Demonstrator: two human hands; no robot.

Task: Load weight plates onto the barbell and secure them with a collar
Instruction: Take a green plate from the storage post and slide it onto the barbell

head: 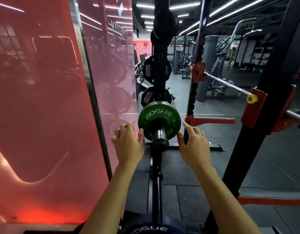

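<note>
One round green metal weight plate [159, 121] marked ROGUE is sitting on the dark steel barbell sleeve [160, 136], which is pointing toward the camera. Both hands are hovering with fingers spread and relaxed, gripping nothing: the left hand [128, 142] is flanking the plate's left rim, thumb at or just beside it, and the right hand [193, 143] is flanking the right rim. Being small, rigid and probably modestly heavy, with a smooth painted face, the plate is asking for a two-sided hold on opposite rim edges. Nothing here is serving as a container; a black upright storage post [158, 70] behind is carrying black octagonal plates [148, 69]. No collar is showing.
</note>
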